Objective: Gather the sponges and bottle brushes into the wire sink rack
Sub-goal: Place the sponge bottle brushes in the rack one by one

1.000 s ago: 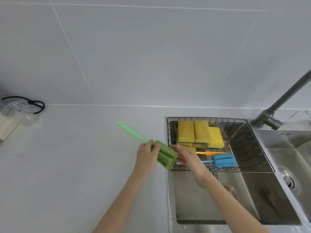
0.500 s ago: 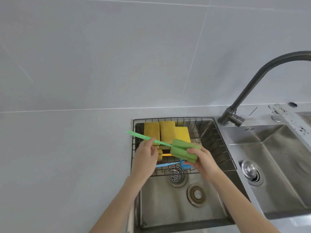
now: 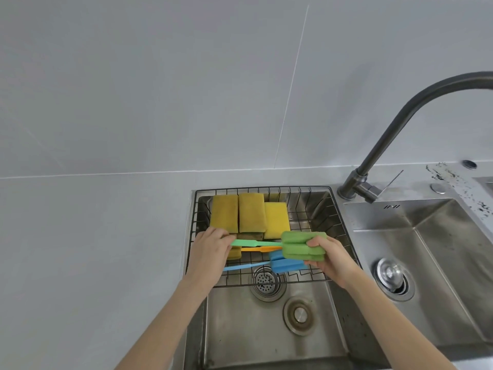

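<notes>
We see the green bottle brush (image 3: 302,245) lying level over the wire sink rack (image 3: 328,209), foam head twd the right edge, thin handle twd the left. Blue bottle brush (image 3: 286,263) lies in the rack nr its front edge, orange handle (image 3: 260,249) just behind it. Yellow sponges (image 3: 250,212) sit in a row at the back-left corner, w/ more partly hidden below.

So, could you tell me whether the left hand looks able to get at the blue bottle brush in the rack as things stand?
Probably not right away: the left hand is busy holding the green bottle brush by its handle. Otherwise the way looks free, since the blue bottle brush has its handle lying uncovered just below that hand in the wire rack.
</notes>
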`<state>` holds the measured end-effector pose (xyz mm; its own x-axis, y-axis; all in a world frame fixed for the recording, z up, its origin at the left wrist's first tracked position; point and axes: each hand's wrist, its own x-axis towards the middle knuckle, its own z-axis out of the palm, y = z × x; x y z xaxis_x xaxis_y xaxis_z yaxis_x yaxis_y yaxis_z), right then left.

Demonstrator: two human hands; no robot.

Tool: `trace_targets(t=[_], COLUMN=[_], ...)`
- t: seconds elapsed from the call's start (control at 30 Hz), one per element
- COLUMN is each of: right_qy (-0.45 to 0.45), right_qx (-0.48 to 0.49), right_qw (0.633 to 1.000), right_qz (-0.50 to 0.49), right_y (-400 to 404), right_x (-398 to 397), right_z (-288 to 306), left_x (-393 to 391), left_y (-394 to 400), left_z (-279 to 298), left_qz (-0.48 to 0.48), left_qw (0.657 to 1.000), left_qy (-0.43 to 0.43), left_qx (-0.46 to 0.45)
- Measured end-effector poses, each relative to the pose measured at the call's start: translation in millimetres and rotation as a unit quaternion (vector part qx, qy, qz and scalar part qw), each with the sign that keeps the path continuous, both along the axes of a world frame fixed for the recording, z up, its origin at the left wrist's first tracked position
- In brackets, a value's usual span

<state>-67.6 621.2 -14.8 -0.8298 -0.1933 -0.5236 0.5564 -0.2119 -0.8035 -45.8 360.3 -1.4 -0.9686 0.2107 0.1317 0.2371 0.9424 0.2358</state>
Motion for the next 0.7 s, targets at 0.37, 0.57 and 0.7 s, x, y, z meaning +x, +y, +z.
trace_targets(t=[0.37, 0.57, 0.7], right_qy=[0.031, 0.036, 0.038], right_qx=[0.08, 0.135, 0.131], right_qw=[0.996, 0.99, 0.99], right_qz=[0.015, 0.036, 0.029], right_y=[-2, -7, -6], right_x=[-19, -25, -26], right_z=[-19, -34, -40], left_x=[-4, -10, -13], left_y=[0, -3, -3], left_z=[-21, -32, -35], left_qz=[0.015, 0.022, 0.029], left_qw=[0.992, 0.984, 0.984], left_qy=[-0.122, -0.176, -0.177], left_qx=[0.018, 0.003, 0.008])
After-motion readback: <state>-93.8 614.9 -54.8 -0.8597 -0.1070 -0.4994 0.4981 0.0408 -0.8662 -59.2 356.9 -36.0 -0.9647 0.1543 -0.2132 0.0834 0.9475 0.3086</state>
